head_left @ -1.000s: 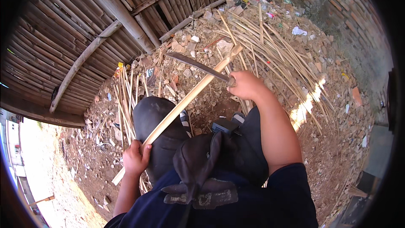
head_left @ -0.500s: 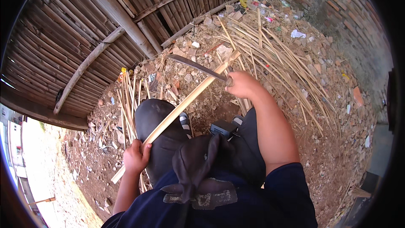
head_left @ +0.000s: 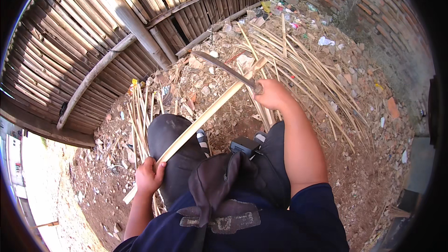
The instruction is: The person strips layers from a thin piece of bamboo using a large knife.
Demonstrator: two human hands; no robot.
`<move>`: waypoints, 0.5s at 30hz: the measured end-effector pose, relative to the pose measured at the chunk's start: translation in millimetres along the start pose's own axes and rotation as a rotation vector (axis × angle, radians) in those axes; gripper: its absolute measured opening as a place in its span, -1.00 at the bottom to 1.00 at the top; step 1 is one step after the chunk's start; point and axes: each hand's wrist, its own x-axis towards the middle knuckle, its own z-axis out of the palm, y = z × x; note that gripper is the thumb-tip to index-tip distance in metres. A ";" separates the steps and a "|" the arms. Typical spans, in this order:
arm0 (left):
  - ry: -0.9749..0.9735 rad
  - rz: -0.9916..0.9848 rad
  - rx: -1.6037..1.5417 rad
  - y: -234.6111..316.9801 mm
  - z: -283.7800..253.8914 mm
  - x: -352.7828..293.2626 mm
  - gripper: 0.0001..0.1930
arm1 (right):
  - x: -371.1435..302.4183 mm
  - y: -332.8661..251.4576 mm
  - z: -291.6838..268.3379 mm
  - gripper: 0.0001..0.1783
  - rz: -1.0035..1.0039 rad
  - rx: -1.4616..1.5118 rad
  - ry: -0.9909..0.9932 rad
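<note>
My left hand (head_left: 148, 176) is closed around the near end of a long pale bamboo strip (head_left: 200, 120), which slants across my left knee up to the far right. In my right hand (head_left: 273, 95) is the handle of a machete (head_left: 224, 67). Its dark, slightly curved blade points to the far left and crosses the strip close to the strip's far end. The blade appears to touch the strip there; whether it bites into it I cannot tell. My right fingers wrap the handle and hide most of it.
Many split bamboo strips (head_left: 312, 72) lie on the rubble at the far right. More strips (head_left: 139, 116) stand beside my left knee. A small dark box (head_left: 244, 146) sits between my legs. A bamboo wall (head_left: 60, 60) rises at the left, a brick wall (head_left: 387, 23) at the right.
My right hand and the machete have shifted slightly to the right along the strip. My left hand keeps its grip with little movement. Sunlight now stripes the bamboo wall.
</note>
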 end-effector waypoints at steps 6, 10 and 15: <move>0.013 0.044 -0.030 -3.0 -0.6 -3.7 -0.61 | -17.7 -27.6 -6.7 -0.65 -0.134 -0.121 -0.211; 0.012 0.032 -0.040 -0.9 3.1 7.2 -0.61 | 23.7 50.6 -19.0 -0.44 0.239 0.146 -0.030; -0.029 0.062 0.002 -6.2 -3.0 -0.8 -0.65 | 18.1 53.3 -22.4 -0.26 0.248 0.244 0.185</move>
